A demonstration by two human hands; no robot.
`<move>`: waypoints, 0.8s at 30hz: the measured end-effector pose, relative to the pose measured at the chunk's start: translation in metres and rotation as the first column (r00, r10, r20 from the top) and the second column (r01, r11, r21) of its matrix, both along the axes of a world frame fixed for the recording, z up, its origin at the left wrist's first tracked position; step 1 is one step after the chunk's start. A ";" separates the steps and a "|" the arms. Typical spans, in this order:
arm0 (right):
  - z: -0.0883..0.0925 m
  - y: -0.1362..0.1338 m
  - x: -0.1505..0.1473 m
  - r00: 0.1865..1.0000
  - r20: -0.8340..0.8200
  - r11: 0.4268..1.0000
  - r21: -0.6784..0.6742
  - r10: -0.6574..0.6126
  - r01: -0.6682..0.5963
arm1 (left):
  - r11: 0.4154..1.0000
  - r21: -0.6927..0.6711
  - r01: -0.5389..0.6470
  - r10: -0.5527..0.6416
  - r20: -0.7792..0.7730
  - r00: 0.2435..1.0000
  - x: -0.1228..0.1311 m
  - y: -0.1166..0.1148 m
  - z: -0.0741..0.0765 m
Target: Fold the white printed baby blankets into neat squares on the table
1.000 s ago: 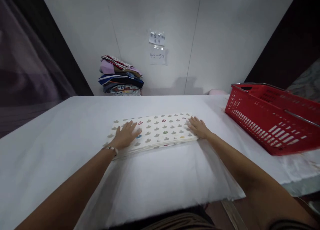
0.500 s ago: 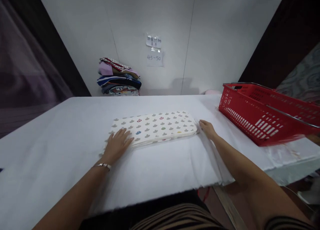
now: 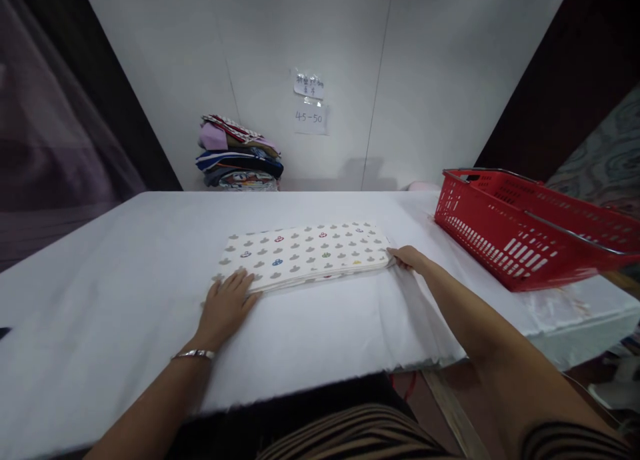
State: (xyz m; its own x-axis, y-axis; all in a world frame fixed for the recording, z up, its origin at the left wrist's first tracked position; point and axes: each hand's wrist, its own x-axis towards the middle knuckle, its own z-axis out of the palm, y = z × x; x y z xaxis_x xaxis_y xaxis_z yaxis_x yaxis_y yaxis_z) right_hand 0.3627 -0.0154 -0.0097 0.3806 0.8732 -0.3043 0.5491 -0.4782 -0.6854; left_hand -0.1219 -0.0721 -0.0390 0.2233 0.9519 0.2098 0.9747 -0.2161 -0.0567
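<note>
A folded white cloth with grey and a few coloured motifs lies flat on the white-covered table, its layers showing along the near edge. My left hand rests on its near left corner, fingers stretched out and a silver bracelet at the wrist. At the opposite end, my right hand pinches the right edge of the cloth between thumb and fingers. Part of the right hand's fingers is hidden under that edge.
To the right stands a red plastic basket with metal handles. A pile of folded clothes sits at the back left, against the white wall. Paper signs hang on that wall.
My right hand has moved left onto the cloth's right edge and closed on it. My left hand has slid slightly toward me and to the left, baring more of the print.
</note>
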 end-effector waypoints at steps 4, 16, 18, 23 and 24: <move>0.002 0.000 -0.004 0.998 -0.049 0.999 -0.025 -0.047 0.046 | 1.000 0.010 0.022 -0.022 0.027 0.999 0.000 0.001 -0.001; -0.009 0.002 -0.005 0.923 -0.375 0.994 0.025 -0.086 0.102 | 0.999 -0.034 -0.021 0.024 0.106 0.994 -0.008 -0.012 -0.002; -0.015 0.003 -0.002 0.926 -0.364 0.989 0.060 -0.102 0.133 | 0.998 -0.067 -0.010 0.018 0.119 0.993 -0.011 -0.013 -0.003; -0.016 0.000 0.003 0.993 -0.091 0.995 0.066 -0.070 0.077 | 0.993 -0.121 0.017 0.007 0.193 0.981 -0.015 -0.016 0.003; -0.015 -0.001 0.002 0.998 0.056 0.997 0.079 -0.030 0.026 | 0.993 -0.119 0.022 0.004 0.214 0.977 -0.015 -0.018 0.005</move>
State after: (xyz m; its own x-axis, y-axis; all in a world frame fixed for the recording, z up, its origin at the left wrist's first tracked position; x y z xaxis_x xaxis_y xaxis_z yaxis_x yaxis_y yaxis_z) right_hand 0.3648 -0.0169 -0.0245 0.4202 0.8821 -0.2130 0.5755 -0.4405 -0.6890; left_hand -0.1369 -0.0897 -0.0343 0.1943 0.9711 0.1383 0.9594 -0.2175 0.1793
